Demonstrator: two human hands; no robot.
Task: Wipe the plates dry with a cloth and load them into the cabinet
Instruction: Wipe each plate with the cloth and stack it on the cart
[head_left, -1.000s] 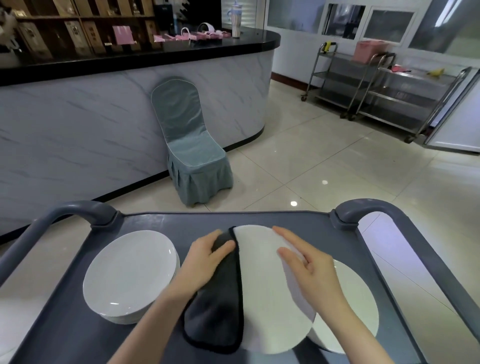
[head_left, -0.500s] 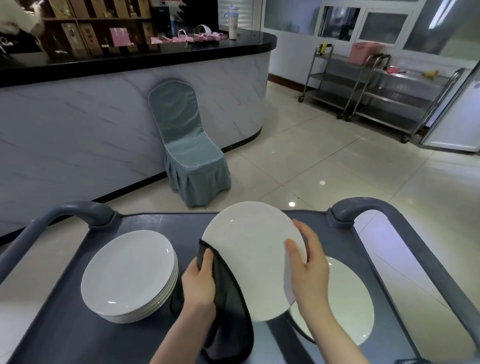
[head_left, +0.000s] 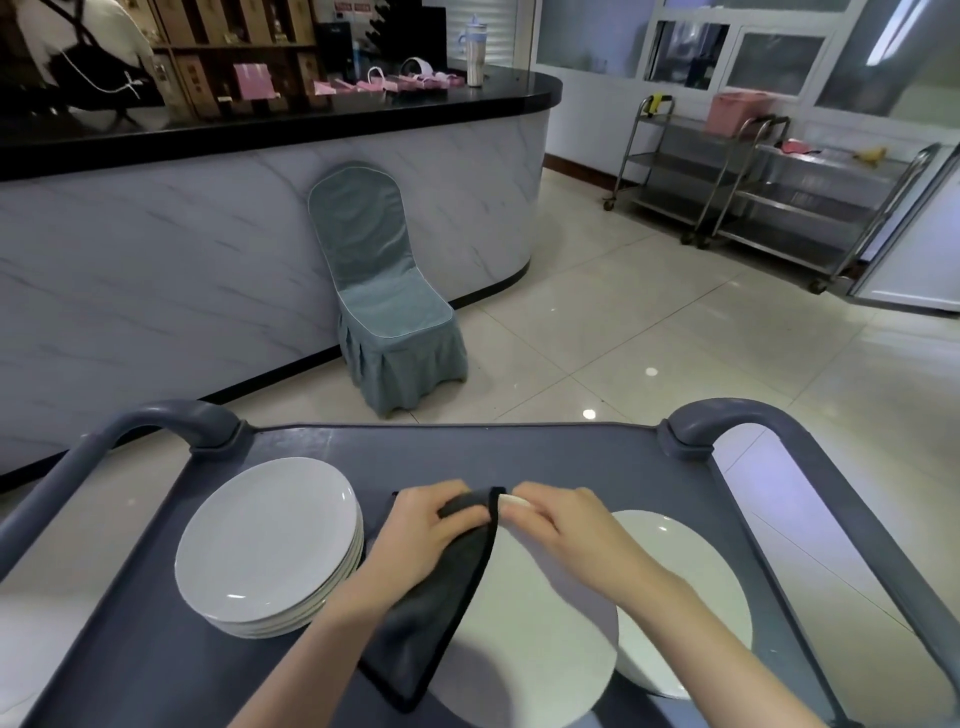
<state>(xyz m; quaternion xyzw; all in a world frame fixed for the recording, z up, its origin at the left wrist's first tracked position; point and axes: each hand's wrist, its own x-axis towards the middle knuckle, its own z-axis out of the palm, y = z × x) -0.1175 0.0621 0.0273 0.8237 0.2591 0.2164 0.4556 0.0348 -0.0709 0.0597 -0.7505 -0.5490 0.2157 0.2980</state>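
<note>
A white plate (head_left: 524, 639) is held low over the grey cart top (head_left: 467, 452), its face turned toward me. My left hand (head_left: 421, 535) grips a dark grey cloth (head_left: 431, 618) against the plate's far rim; the cloth drapes over the plate's left side. My right hand (head_left: 566, 530) grips the far rim right beside it, fingers curled over the edge. A stack of white plates (head_left: 270, 545) sits on the cart's left. Another white plate (head_left: 685, 587) lies on the right, partly hidden by the held plate and my right arm.
The cart has curved grey handles at the far left (head_left: 156, 421) and far right (head_left: 737, 415). Beyond it stand a covered teal chair (head_left: 384, 296), a marble-fronted counter (head_left: 156, 249) and steel trolleys (head_left: 769, 192) at the back right. A person (head_left: 78, 62) stands behind the counter.
The plate has dropped from a raised tilt to low over the cart. Both hands have shifted to its far rim, close together, with the cloth dragged across its left side.
</note>
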